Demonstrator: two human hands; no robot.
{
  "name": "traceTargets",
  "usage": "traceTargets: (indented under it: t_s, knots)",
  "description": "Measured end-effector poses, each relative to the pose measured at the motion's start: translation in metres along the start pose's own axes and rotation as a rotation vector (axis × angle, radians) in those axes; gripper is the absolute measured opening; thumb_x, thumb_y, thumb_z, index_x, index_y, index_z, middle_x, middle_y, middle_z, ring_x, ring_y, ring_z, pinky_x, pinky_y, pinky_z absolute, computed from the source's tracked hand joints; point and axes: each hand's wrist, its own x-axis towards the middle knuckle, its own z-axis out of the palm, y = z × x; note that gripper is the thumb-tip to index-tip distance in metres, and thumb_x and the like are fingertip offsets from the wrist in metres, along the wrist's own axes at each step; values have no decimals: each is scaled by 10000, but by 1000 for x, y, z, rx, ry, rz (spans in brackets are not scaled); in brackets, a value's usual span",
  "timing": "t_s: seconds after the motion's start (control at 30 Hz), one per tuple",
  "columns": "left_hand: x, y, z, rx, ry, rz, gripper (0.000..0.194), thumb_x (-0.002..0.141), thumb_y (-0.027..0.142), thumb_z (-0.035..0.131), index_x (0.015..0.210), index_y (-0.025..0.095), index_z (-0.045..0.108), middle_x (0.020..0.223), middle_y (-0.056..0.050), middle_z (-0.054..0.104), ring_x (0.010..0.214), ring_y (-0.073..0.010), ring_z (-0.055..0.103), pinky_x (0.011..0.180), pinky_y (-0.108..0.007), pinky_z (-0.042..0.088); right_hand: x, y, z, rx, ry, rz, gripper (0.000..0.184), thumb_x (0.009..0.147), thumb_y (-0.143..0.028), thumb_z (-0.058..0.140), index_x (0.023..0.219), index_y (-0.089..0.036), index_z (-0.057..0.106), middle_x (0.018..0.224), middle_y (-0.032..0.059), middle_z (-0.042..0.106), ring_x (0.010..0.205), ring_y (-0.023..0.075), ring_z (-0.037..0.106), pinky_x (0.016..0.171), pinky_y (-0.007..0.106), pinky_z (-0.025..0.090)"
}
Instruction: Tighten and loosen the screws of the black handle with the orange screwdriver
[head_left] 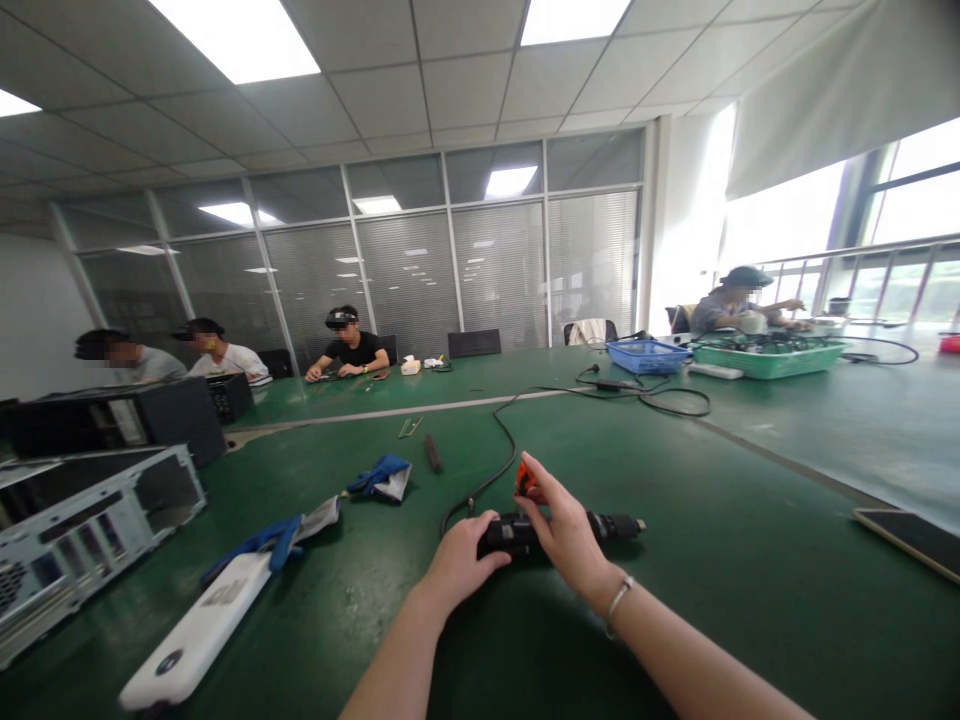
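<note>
- The left hand (461, 555) is wrapped round the rear of a black corded tool (514, 534), on or just above the green desk (720, 600).
- The right hand (566, 530), just beside it over the tool's middle, pinches a small orange piece (524, 479).
- Beyond the hands: dark bar (433, 454).
- Left of them: blue-and-grey gloves (281, 541), white case (202, 630).

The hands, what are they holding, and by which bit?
The left hand grips the tool by its cord end; the right hand pinches an orange piece, exact spot unclear.
</note>
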Motion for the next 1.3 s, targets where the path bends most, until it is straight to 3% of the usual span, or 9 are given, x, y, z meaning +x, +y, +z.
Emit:
traceTargets:
  t_s: [0.17, 0.37, 0.5, 0.77, 1.1, 1.3]
  knots:
    - [0, -1, 1, 7, 3, 1, 570, 740, 392, 699, 1261, 226, 540, 1190, -82, 643, 1076, -281, 587, 959, -383, 429, -1, -3, 0, 104, -80, -5, 544, 933, -165, 396, 1455, -254, 274, 1138, 84, 614, 991, 185, 635, 877, 357, 549]
    - [1, -1, 2, 11, 11, 3, 591, 735, 383, 708, 1273, 207, 537, 1209, -87, 633, 1094, -278, 582, 968, -369, 426, -2, -8, -6, 23, -68, -57, 459, 911, -203, 493, 1360, -265, 419, 1046, 72, 603, 875, 183, 624, 770, 331, 562]
    - [1, -1, 2, 20, 2, -6, 589, 743, 394, 700, 1276, 205, 535, 1217, -90, 630, 1099, -280, 577, 975, -378, 419, 1, -7, 0, -7, -67, -72, 490, 931, -160, 413, 1408, -261, 361, 1045, 76, 626, 880, 183, 638, 763, 318, 562]
    - [2, -4, 2, 22, -9, 3, 563, 737, 397, 691, 1254, 227, 546, 1169, -71, 647, 1052, -274, 592, 932, -354, 435, 16, -19, 15, -98, -122, -17, 561, 923, -148, 402, 1454, -288, 287, 976, 56, 622, 787, 180, 627, 710, 313, 548]
    - [4, -7, 3, 5, -3, -12, 598, 740, 422, 682, 1278, 204, 539, 1201, -93, 635, 1070, -280, 587, 959, -362, 422, 26, -16, 10, -41, -35, 143, 627, 898, -158, 426, 1478, -282, 222, 1047, 57, 638, 899, 196, 634, 783, 318, 534]
    - [5, -8, 2, -9, -5, -10, 599, 749, 434, 668, 1287, 208, 533, 1212, -90, 633, 1083, -279, 584, 956, -358, 425, 30, -17, 18, -186, -69, 155, 658, 873, -164, 485, 1467, -326, 254, 932, 46, 593, 739, 201, 600, 682, 344, 533]
